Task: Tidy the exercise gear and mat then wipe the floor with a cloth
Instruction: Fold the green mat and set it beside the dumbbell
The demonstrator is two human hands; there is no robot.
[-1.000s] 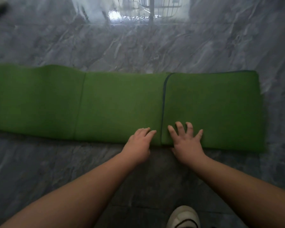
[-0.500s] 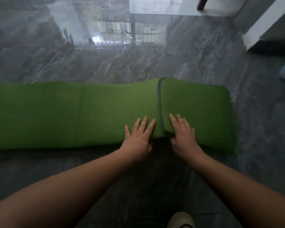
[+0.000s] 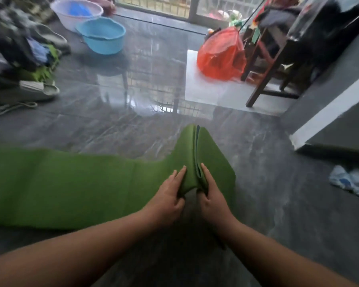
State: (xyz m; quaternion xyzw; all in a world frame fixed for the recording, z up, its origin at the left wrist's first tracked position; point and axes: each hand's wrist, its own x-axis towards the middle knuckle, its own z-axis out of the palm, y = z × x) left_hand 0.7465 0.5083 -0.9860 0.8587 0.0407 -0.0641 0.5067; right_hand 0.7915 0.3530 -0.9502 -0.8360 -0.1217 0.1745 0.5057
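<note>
A green exercise mat (image 3: 71, 183) lies folded lengthwise on the grey marble floor and stretches off to the left. Its right end is lifted into a raised fold with a dark blue edge showing in the crease. My left hand (image 3: 170, 193) grips the left side of that fold, fingers on top and thumb underneath. My right hand (image 3: 210, 193) grips the right side of the fold at the near edge. A blue and white cloth (image 3: 350, 181) lies crumpled on the floor at the right.
A blue basin (image 3: 102, 36) and a white basin (image 3: 75, 13) stand at the back left beside a pile of clothes and shoes (image 3: 21, 59). A red plastic bag (image 3: 221, 56) and a wooden chair (image 3: 274, 59) stand at the back right. A wall corner (image 3: 330, 112) juts in on the right.
Both hands went from pressing flat on the mat to gripping it and lifting its right end into a raised fold. The view has tilted up, showing more of the room.
</note>
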